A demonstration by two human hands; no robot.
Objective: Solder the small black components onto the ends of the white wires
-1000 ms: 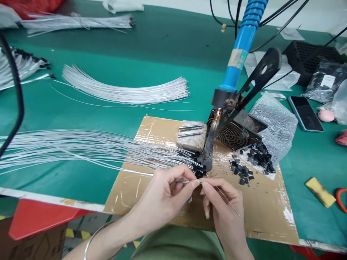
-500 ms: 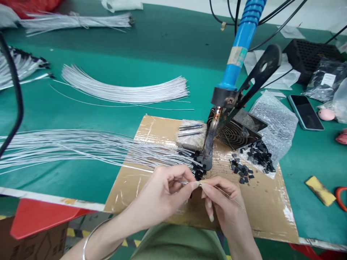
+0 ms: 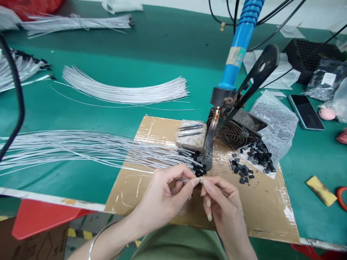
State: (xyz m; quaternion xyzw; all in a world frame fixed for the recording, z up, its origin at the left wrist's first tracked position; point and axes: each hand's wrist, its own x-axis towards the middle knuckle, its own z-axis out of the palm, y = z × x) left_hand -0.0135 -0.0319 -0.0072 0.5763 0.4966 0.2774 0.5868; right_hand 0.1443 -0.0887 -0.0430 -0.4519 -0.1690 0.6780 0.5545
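My left hand (image 3: 165,195) pinches the end of a thin white wire (image 3: 135,170) that runs off to the left. My right hand (image 3: 221,206) pinches a thin strand of solder wire (image 3: 230,199) that trails back over its knuckles. Both sets of fingertips meet just in front of the tip of a blue-handled soldering iron (image 3: 230,76) held in a black stand. A fan of white wires with black end pieces (image 3: 81,148) lies left of the iron on a taped cardboard sheet (image 3: 268,213). A pile of small black parts (image 3: 252,159) lies to the right.
A second curved bundle of white wires (image 3: 121,90) lies farther back on the green table. A small fan grille (image 3: 233,133) and a sponge block (image 3: 191,135) sit beside the iron. A phone (image 3: 306,112), bubble wrap and a yellow block (image 3: 321,191) lie at the right.
Both hands stay pinched together at the same spot near the iron tip. They have shifted only slightly, and the right hand's fingers have curled a little.
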